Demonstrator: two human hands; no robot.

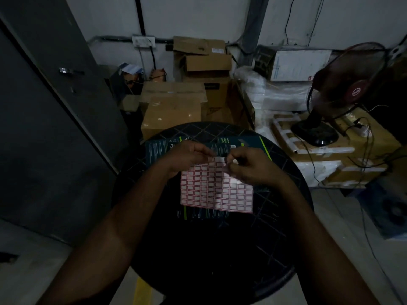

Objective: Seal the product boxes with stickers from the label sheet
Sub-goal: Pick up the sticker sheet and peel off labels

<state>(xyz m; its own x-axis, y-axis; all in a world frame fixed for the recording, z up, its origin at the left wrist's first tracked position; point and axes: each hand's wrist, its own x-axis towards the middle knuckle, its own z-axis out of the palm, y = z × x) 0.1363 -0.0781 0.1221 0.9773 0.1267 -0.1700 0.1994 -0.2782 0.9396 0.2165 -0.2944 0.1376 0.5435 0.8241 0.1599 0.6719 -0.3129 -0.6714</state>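
Observation:
A label sheet [217, 191] of small white stickers with red borders hangs over a round black table [211, 249]. My left hand [187, 158] pinches the sheet's top edge. My right hand [248, 167] grips the top right corner, thumb and fingers closed on a sticker [224, 160] at that edge. Dark green product boxes lie flat under the sheet: one at the far side of the table [242, 144], another showing below the sheet [202, 213].
Brown cardboard cartons [174, 106] are stacked behind the table. A dark fan [343, 93] stands on a carton at the right, with trailing cables. A grey door [44, 128] fills the left. The room is dim.

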